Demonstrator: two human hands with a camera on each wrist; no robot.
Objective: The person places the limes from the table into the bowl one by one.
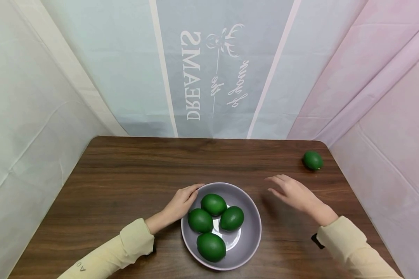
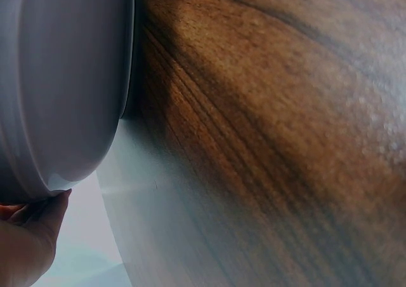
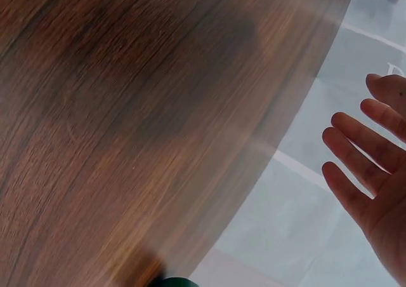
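Observation:
A round grey-purple bowl [image 1: 250, 232] stands on the table with several green limes [image 1: 211, 247] lying in it. My left hand [image 1: 181, 203] holds the bowl's rim at its upper left. In the left wrist view, the fingertips [image 2: 58, 206] meet the bowl wall [image 2: 73, 77]. Out to the right of the bowl, my right hand [image 1: 295, 193] hovers over the table with its fingers [image 3: 355, 153] spread and nothing in them. One more lime [image 1: 312, 160] lies beyond that hand near the back right corner; just its top edge shows in the right wrist view.
The dark wood table [image 1: 143, 162] ends at a hanging blue-grey cloth [image 1: 213, 77] with white lettering. Pale cloth walls rise on the left [image 1: 31, 97] and right [image 1: 394, 155] of the table.

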